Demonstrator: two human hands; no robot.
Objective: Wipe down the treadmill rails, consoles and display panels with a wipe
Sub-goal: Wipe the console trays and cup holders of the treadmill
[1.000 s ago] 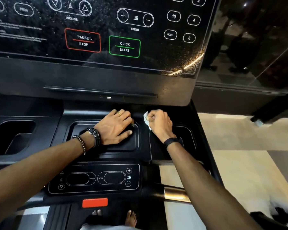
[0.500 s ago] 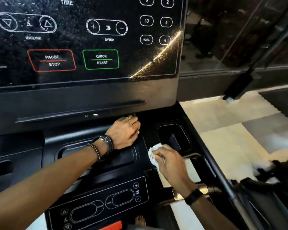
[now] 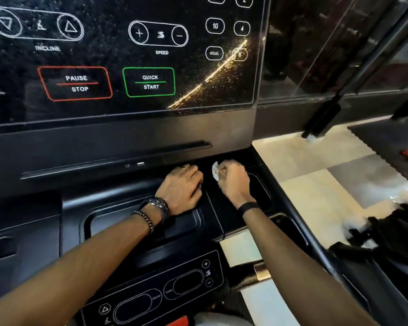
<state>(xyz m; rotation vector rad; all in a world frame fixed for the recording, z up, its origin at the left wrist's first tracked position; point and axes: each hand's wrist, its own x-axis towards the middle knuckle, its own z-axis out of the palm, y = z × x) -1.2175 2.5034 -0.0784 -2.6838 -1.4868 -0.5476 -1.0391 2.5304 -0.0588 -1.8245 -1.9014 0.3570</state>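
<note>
Scrubbing at the back of the black plastic console tray [image 3: 212, 222], the right hand [image 3: 232, 182] has its fingers clenched around a small crumpled white wipe [image 3: 215, 171], which pokes out on the thumb side and sits low against the tray's far edge, just under the overhang of the glossy black display panel [image 3: 127, 62]. Whether the wipe actually touches the plastic I cannot tell from here. Just beside it, the left hand [image 3: 183, 189] rests on the far right corner of the shallow rectangular centre recess [image 3: 137, 222], fingers loosely curled and grasping nothing, seemingly as a brace.

To do this step well, I would flatten the wad so more cloth meets the surface, then work it along the seam under the panel and round the rim of the dark oval cup pocket [image 3: 260, 191] at the tray's right edge, where grime tends to collect. The panel above shows a speckled haze and a bright streak near its lower right corner, so it looks in need of wiping. The small lower control strip [image 3: 156, 288] near the tray's front edge needs a pass too.
</note>
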